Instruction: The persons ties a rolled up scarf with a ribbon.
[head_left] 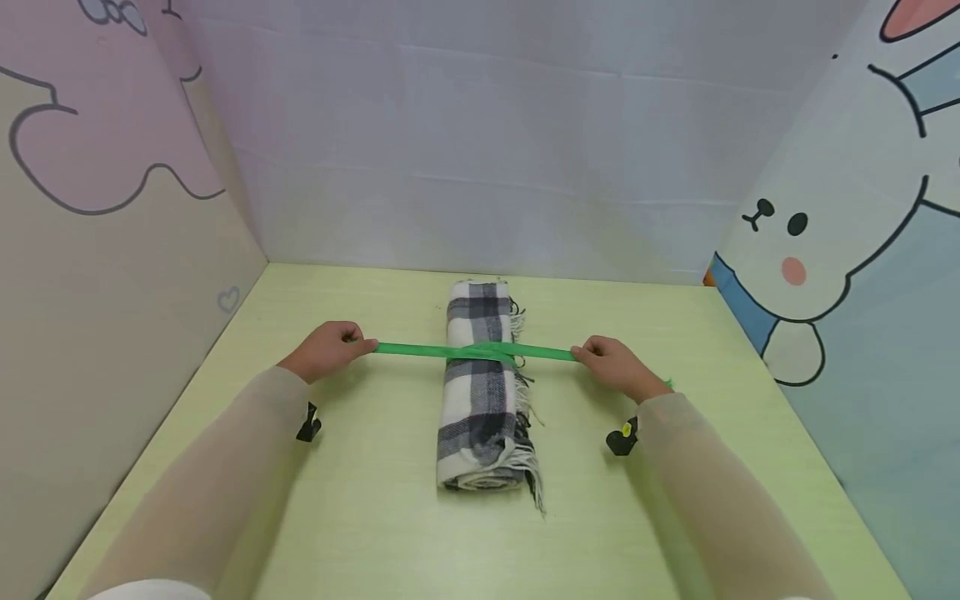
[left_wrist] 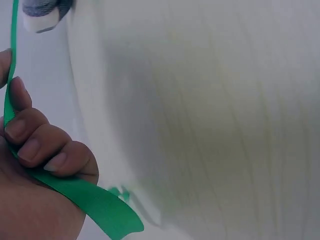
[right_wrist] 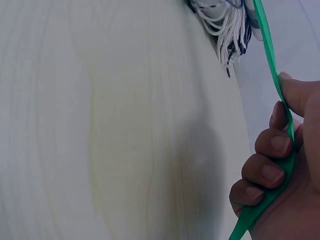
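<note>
A rolled scarf [head_left: 480,408] in grey, white and black plaid lies lengthwise on the table, its fringe [head_left: 528,458] spilling out on the right. Around its middle runs a green ribbon [head_left: 412,350], crossed over itself on top. My left hand [head_left: 327,352] grips one end, with a loose tail [left_wrist: 107,210] hanging past the curled fingers in the left wrist view. On the other side my right hand [head_left: 617,367] holds the opposite end, pinched between thumb and fingers. Both lengths look taut and stretch out sideways from the scarf. The ribbon's underside is hidden.
The pale wooden table [head_left: 360,525] is bounded by a white back wall [head_left: 480,150]. Side panels with cartoon drawings, including a rabbit [head_left: 840,200] at right, flank it. Black wrist mounts [head_left: 621,438] hang below both sleeves.
</note>
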